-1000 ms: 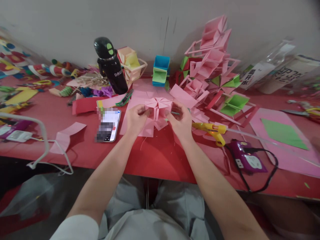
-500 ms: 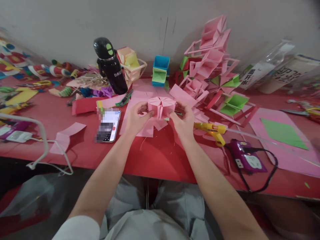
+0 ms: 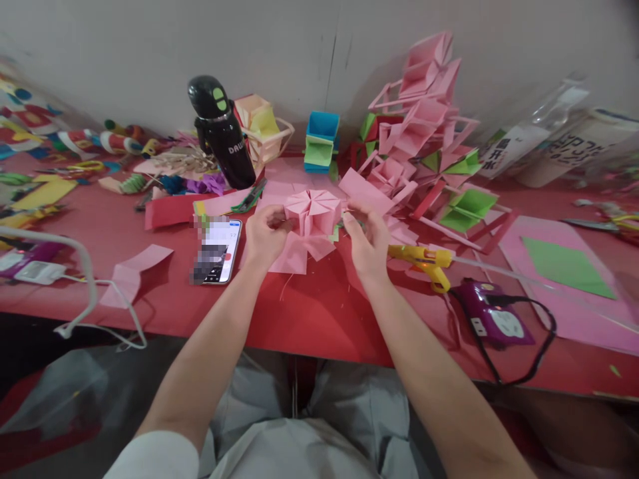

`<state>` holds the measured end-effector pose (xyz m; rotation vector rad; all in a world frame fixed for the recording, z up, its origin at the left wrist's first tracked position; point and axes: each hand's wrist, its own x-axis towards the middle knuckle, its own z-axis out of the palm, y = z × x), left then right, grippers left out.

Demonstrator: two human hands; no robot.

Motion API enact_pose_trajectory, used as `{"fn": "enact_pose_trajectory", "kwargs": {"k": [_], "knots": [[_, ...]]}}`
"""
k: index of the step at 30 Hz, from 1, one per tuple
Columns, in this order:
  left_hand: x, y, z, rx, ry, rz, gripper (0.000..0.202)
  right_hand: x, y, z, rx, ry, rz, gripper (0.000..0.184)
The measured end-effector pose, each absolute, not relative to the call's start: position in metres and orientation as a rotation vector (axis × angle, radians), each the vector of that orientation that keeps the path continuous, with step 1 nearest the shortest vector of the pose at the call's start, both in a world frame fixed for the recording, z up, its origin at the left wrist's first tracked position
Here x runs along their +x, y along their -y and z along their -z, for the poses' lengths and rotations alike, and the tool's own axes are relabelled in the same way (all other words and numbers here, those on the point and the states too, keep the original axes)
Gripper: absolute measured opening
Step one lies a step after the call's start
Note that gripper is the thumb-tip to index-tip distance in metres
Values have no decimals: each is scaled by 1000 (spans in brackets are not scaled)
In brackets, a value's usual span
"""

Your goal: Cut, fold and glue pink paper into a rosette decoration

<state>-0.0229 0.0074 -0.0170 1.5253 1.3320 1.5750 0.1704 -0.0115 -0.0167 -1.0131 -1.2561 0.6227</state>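
Observation:
A pink folded-paper piece (image 3: 314, 211), round and fan-like with pleats meeting at its centre, is raised over the pink sheets in the middle. My left hand (image 3: 267, 233) is closed on its left side, thumb in front. My right hand (image 3: 367, 236) is just right of the piece, thumb and forefinger curved and a little apart, with nothing visible between them. Beneath lie pink paper sheets (image 3: 288, 261) and a small green scrap, partly covered by the piece. Right of my right hand rests a yellow glue gun (image 3: 424, 261) with a long clear glue stick.
A phone (image 3: 222, 256) lies left of my left arm, with a black bottle (image 3: 227, 140) behind it. Pink folded-paper models (image 3: 424, 120) are stacked at the back right. A purple power strip (image 3: 492, 316) with a black cable sits at the right front, beside a green sheet (image 3: 566, 266).
The pink folded-paper piece has shifted slightly left with my left hand and shows its pleated front more. My right hand has let go of its right side.

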Motion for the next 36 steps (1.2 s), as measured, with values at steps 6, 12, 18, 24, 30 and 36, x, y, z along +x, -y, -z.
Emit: {"fn": "enact_pose_trajectory", "kwargs": {"k": [6,12,18,24,30,36], "knots": [[-26,-8,16,1499,-1362,-1577,16,170,17,11,-1056,1350,-548,21],[-24,-6,16,1507,-1383,-1571,11,165,20,11,-1114,1495,-412,19],[-16,0,15,1600,-1337,-1496,7,168,19,12,-1127,1576,-273,22],[-12,6,8,1716,-1319,-1442,9,171,18,12,-1145,1558,-242,25],[-11,8,5,1661,-1315,-1453,13,171,18,12,-1144,1543,-242,26],[-12,8,5,1680,-1368,-1513,18,168,19,11,-1150,1568,-277,27]]}}
